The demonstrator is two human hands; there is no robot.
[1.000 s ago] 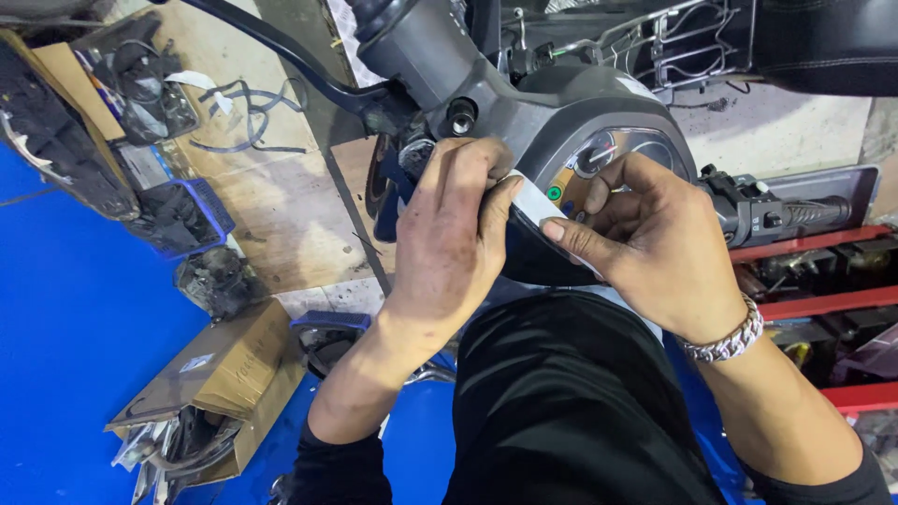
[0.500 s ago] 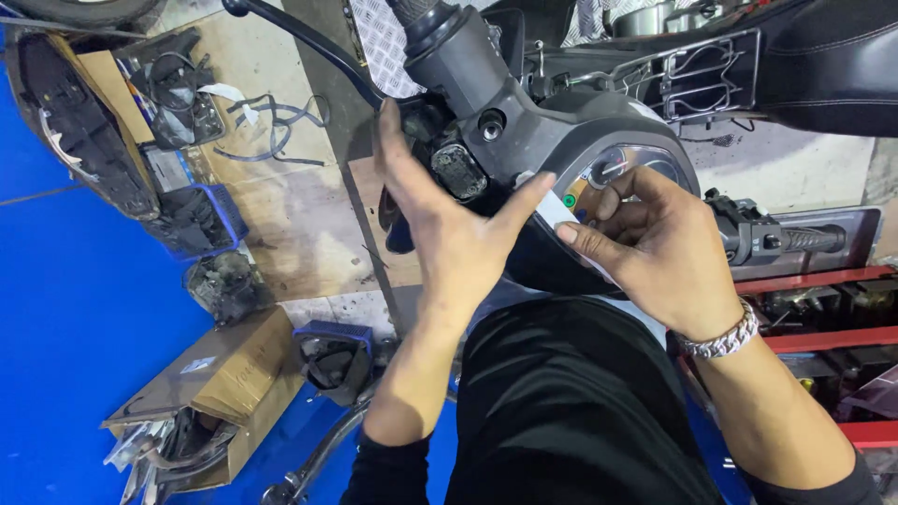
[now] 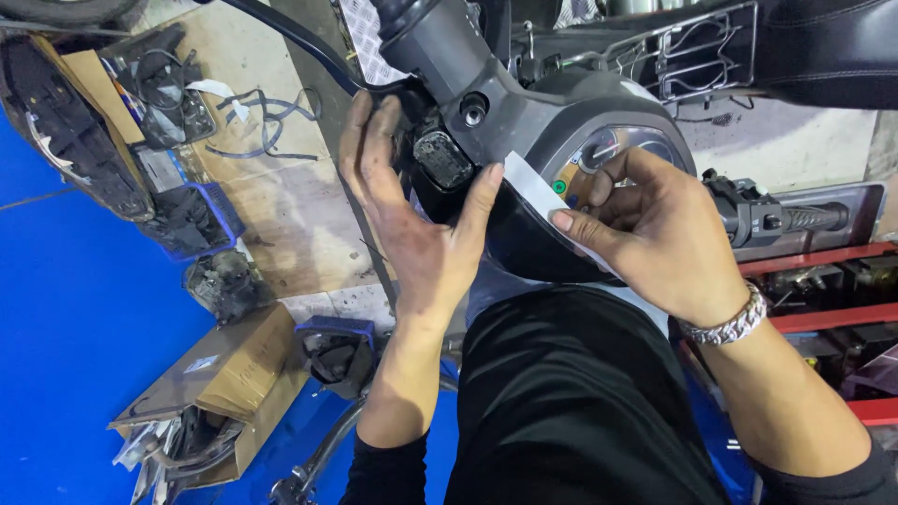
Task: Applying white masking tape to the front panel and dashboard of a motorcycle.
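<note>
At the centre of the head view, a grey scooter handlebar cowl (image 3: 552, 112) with its round gauge (image 3: 622, 150) fills the upper frame. The left hand (image 3: 412, 224) lies flat and open against the switch housing (image 3: 440, 159) at about 10 o'clock from the gauge, fingers spread upward and thumb stretched toward 3 o'clock; its grip encloses nothing and only braces the cowl. The right hand (image 3: 664, 234) sits at 5 o'clock from the gauge, its grip pinched shut on a white strip (image 3: 533, 192), seemingly film or tape, which lies slantwise across the lower left edge of the gauge. The thumb tip of the left hand touches the strip's upper end. A small green dot (image 3: 559, 187) shows just beside the strip. The right handlebar grip (image 3: 795, 220) projects toward 3 o'clock, apart from both hands.

Judgement: the step in hand appears to be placing or peeling the strip at the gauge edge, with the strip partly seated. The next move would call for a steady cowl, an even pull or press along the strip's length, and care against creasing.

On the floor at 8 o'clock lie a cardboard box (image 3: 224, 374) and loose dark parts (image 3: 224, 281); a blue mat (image 3: 75, 355) covers the left.
</note>
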